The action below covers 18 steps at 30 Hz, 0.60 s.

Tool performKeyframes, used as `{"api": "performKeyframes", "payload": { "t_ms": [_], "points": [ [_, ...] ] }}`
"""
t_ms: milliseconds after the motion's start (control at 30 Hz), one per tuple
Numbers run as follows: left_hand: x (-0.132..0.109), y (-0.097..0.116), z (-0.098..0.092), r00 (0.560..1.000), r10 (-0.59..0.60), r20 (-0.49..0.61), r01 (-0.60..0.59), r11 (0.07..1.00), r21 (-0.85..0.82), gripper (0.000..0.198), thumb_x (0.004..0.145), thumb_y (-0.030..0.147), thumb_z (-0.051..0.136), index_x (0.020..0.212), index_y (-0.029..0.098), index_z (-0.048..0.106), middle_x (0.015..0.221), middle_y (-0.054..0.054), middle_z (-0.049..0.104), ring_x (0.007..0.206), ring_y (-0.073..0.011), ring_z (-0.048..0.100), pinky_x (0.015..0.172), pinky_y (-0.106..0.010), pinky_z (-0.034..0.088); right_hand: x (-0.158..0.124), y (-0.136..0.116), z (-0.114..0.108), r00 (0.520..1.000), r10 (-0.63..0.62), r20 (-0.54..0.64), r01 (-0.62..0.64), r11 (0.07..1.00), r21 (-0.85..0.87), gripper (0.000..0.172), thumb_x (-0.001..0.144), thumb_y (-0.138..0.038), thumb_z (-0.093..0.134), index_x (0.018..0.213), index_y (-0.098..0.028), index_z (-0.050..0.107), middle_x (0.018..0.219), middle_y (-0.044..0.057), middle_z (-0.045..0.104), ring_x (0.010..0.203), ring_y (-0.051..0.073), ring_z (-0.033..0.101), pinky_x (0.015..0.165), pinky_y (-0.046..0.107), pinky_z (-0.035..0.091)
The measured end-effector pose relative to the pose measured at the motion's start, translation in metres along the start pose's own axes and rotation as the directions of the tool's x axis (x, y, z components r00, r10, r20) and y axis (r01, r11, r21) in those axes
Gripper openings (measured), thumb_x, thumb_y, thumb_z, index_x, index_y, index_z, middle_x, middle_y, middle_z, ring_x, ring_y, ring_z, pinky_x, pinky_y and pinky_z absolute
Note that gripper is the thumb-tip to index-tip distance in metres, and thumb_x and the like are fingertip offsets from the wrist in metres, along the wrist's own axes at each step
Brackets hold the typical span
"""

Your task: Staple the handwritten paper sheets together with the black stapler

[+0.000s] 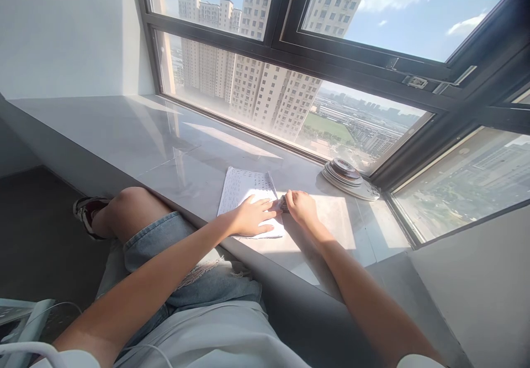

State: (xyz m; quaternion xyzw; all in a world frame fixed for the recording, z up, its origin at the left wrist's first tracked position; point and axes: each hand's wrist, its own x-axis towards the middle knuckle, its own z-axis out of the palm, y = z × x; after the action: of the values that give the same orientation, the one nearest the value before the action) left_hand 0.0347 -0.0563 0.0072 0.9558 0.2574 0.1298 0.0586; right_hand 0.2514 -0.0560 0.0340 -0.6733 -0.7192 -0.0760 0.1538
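Observation:
A white printed sheet of paper (244, 194) lies on the grey window ledge (144, 147). My left hand (252, 216) rests flat on the sheet's near right corner, fingers stretched out towards the right. My right hand (301, 206) sits just right of the sheet, its fingers curled around a small dark object (284, 204) at the paper's edge; what the object is cannot be made out. The two hands nearly touch at the fingertips.
A stack of round flat discs or plates (350, 178) sits on the ledge by the window frame (372, 80), behind my right hand. My bent knee in cut-off jeans (136, 213) leans against the ledge's front edge. The floor (37, 235) lies at the left.

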Motion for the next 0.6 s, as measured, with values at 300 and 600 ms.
{"api": "performKeyframes", "payload": {
  "t_ms": [300, 600],
  "points": [
    [0.0005, 0.0014, -0.0028, 0.999, -0.002, 0.037, 0.001, 1.0, 0.031, 0.05, 0.103, 0.051, 0.039, 0.144, 0.027, 0.054, 0.154, -0.011, 0.049, 0.149, -0.032, 0.034, 0.118, -0.051, 0.02, -0.0012, 0.0005, 0.002, 0.997, -0.07, 0.031, 0.075, 0.98, -0.185, 0.035, 0.098, -0.02, 0.043, 0.071, -0.017, 0.065, 0.075, 0.009, 0.07, 0.069, 0.019, 0.059, 0.062, 0.03, 0.027],
    [0.0017, -0.0009, 0.0011, 1.0, 0.003, 0.007, -0.003, 0.999, -0.04, 0.045, 0.101, 0.052, 0.043, 0.135, 0.03, 0.062, 0.151, -0.01, 0.052, 0.146, -0.0328, 0.037, 0.119, -0.055, 0.019, -0.0067, -0.0073, 0.0001, 0.987, -0.152, 0.051, 0.16, 0.942, -0.296, 0.028, 0.099, -0.018, 0.042, 0.081, -0.017, 0.064, 0.087, 0.012, 0.068, 0.081, 0.023, 0.058, 0.071, 0.033, 0.029]
  ]
}}
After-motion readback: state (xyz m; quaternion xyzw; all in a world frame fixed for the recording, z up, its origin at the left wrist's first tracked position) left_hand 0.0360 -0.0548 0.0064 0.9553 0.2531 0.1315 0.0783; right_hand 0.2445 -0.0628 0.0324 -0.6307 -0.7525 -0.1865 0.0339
